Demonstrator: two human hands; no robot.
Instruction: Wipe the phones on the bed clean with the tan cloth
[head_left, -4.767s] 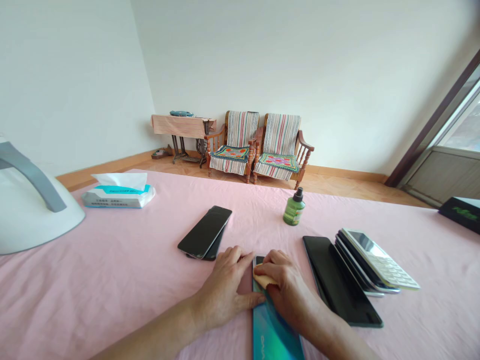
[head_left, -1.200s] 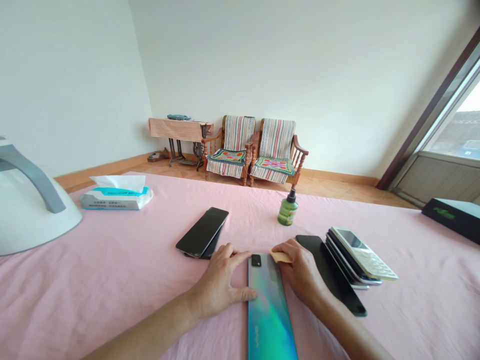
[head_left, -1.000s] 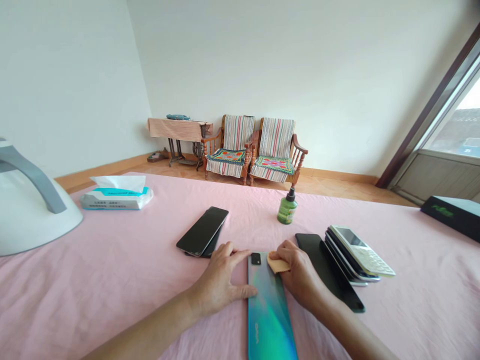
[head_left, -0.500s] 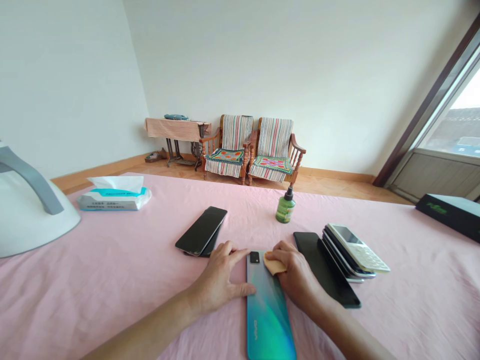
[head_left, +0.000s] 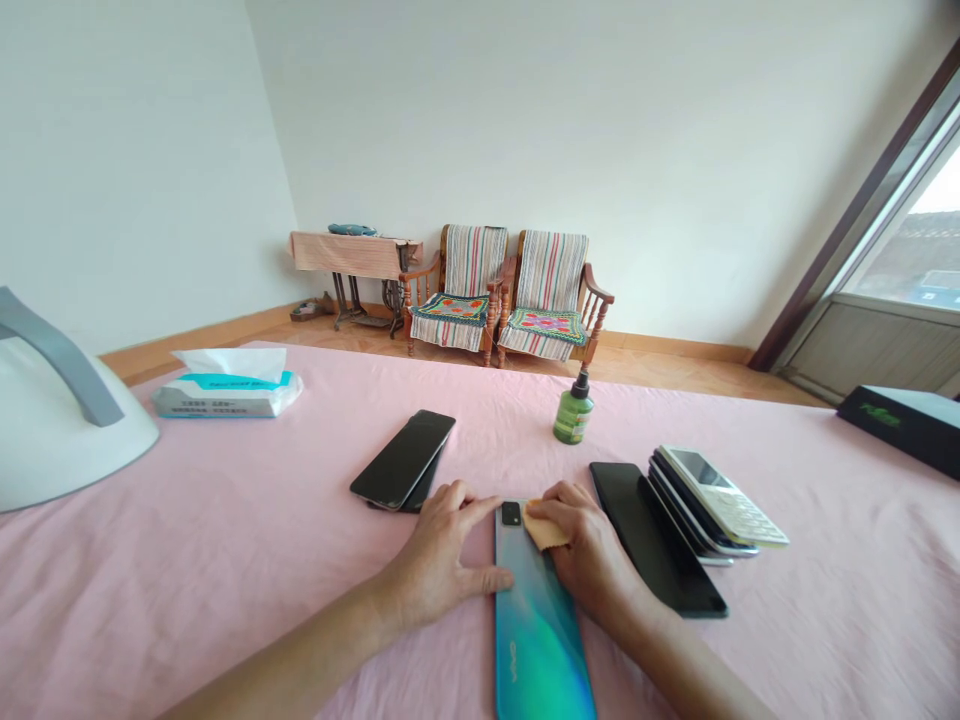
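A shiny blue-green smartphone (head_left: 536,620) lies on the pink cloth, back side up, its camera block at the far end. My left hand (head_left: 442,550) rests at its left edge, fingers spread, with the index fingertip by the top corner and the thumb on the side. Pinched in my right hand (head_left: 589,545) is a small yellow wiping cloth (head_left: 544,530), pressed onto the phone's upper right part beside the camera block. Two dark stacked phones (head_left: 405,462) lie beyond my left hand. Right of my right hand is a long black device (head_left: 660,545).
A stack of several phones (head_left: 720,500) leans on the black device. Behind stands a green spray bottle (head_left: 574,412). A tissue pack (head_left: 225,390) and a white appliance with a grey handle (head_left: 60,420) are at left, a black box (head_left: 900,425) at far right.
My right hand and the wiping cloth have shifted slightly left along the phone's top, closer to the camera block. My left hand stays in place; the view has moved a little.
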